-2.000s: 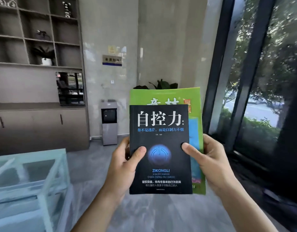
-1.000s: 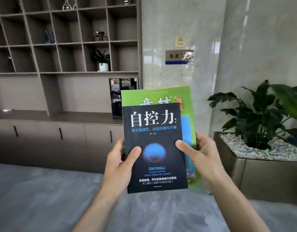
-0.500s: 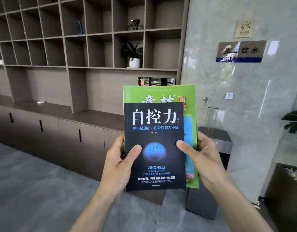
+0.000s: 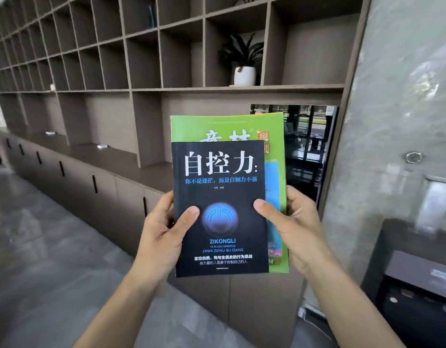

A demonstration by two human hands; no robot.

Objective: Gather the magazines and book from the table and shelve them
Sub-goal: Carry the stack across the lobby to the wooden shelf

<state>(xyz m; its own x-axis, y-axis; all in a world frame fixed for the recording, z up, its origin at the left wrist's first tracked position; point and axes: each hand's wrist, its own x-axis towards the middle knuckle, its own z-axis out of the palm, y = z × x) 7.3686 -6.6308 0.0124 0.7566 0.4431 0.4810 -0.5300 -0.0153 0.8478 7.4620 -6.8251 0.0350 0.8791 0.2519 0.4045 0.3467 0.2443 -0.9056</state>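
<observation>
the book point(image 4: 220, 209) is sitting upright in front of you, black cover facing you, stacked against the green magazines point(image 4: 227, 128) behind it. your left hand point(image 4: 161, 232) is clenching the stack's left edge, thumb pressing on the cover, and your right hand point(image 4: 296, 227) is gripping the right edge the same way, its other fingers hidden behind the magazines. so both hands are grasping the one stack, well above the floor.

what is changing: over the last two seconds you are turning away from the glass worktop and the windows, past the planter and the marble wall, and the shelving unit point(image 4: 166, 89) is now filling most of the view, much closer than half a second ago. your grip on the stack is staying the same throughout. that suggests the gathering is done and you are on the carry, closing on the shelf.

for room: the open cubbies are standing above and to the left of the stack, most of them looking bare. the one holding the potted plant point(image 4: 244, 64) is directly above the magazines, so it is probably the poorest choice. the cubby to the plant's right and those to its left are looking free. the long ledge point(image 4: 131, 164) over the cabinets is also open just to the left of the book. the marble wall point(image 4: 398, 109) is crowding your right side, so steering left is likely giving you more clearance.
</observation>
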